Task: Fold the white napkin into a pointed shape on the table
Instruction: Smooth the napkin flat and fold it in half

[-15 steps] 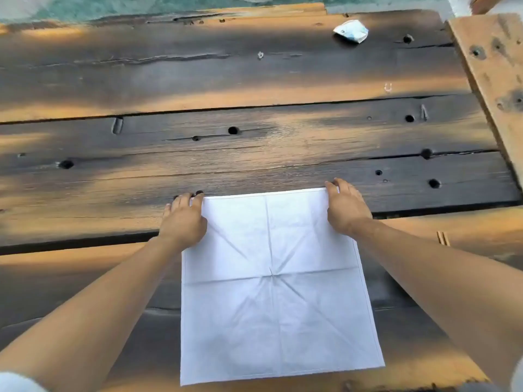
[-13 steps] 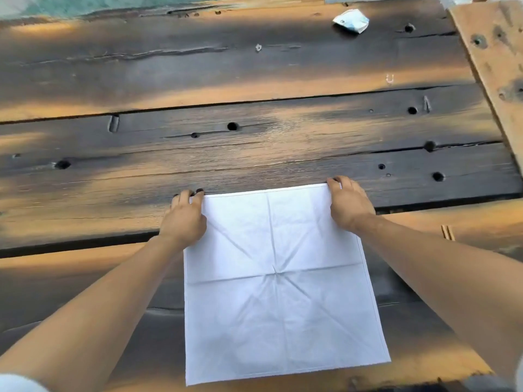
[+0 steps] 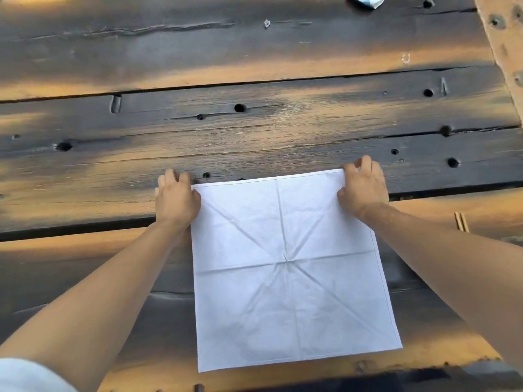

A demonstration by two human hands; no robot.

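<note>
A white square napkin (image 3: 288,267) lies flat and unfolded on the dark plank table (image 3: 254,137), creased across the middle and along both diagonals. My left hand (image 3: 177,199) grips its far left corner with curled fingers. Its far right corner is held the same way by my right hand (image 3: 363,188). The near edge of the napkin lies close to the table's front edge.
A crumpled white wrapper (image 3: 366,0) lies at the far edge of the table. A lighter wooden plank (image 3: 503,46) runs along the right side. The boards have holes and gaps between them. Two thin sticks (image 3: 460,222) lie right of my right arm.
The napkin has shifted slightly away from me and to the right with both hands still on its far corners. The view has tilted down.
</note>
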